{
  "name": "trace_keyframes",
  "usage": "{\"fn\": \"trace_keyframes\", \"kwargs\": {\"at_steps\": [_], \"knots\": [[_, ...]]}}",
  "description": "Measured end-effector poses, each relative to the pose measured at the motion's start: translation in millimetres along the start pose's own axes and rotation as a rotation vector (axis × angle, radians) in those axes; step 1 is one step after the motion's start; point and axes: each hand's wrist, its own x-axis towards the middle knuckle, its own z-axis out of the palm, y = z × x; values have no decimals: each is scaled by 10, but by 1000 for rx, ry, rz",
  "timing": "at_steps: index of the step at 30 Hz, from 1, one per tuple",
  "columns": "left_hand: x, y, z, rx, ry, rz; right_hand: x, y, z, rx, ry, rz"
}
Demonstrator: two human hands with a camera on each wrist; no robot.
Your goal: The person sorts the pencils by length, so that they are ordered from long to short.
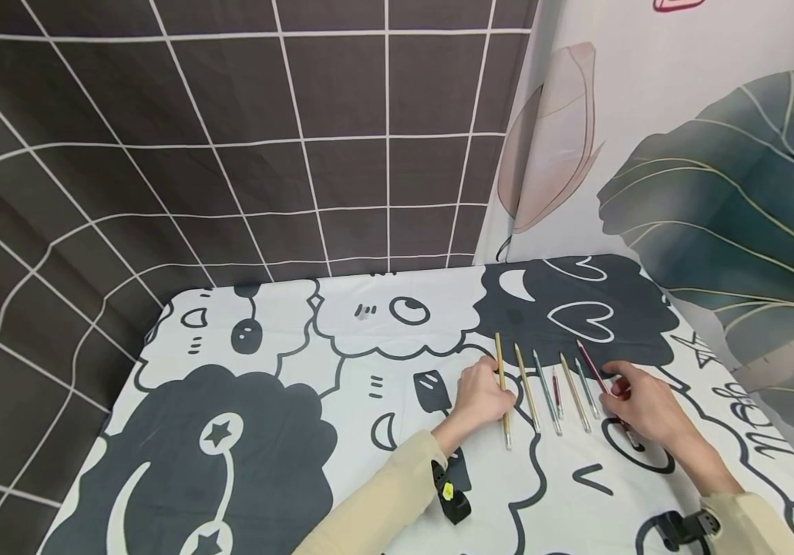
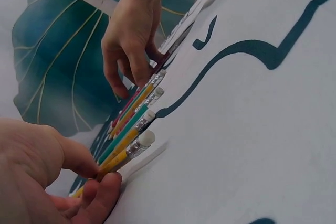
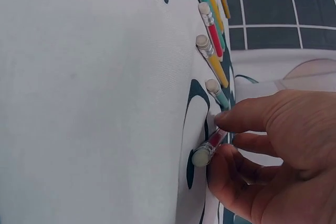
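Several pencils lie side by side on the patterned cloth in the head view. My left hand (image 1: 482, 395) pinches the leftmost yellow pencil (image 1: 498, 347); its white eraser end (image 2: 147, 138) points away from the fingers in the left wrist view. At the row's right end, my right hand (image 1: 643, 401) holds a dark red pencil (image 1: 586, 356) between thumb and fingers, its eraser (image 3: 201, 157) showing in the right wrist view. Between the hands lie a yellow pencil (image 1: 526, 381), a green pencil (image 1: 546, 389), a short red pencil (image 1: 556, 391), another yellow pencil (image 1: 573, 389) and a shorter green pencil (image 1: 585, 385).
The cloth (image 1: 466, 532) with black and white cartoon shapes covers the table. Behind it hangs a dark grid curtain (image 1: 341, 177), and a leaf-patterned curtain (image 1: 716, 193) hangs at the right.
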Motion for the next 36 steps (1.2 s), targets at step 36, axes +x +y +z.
{"fn": "trace_keyframes", "kwargs": {"at_steps": [36], "knots": [[-122, -72, -271, -286, -55, -101, 45, -26, -61, 26, -55, 40]]}}
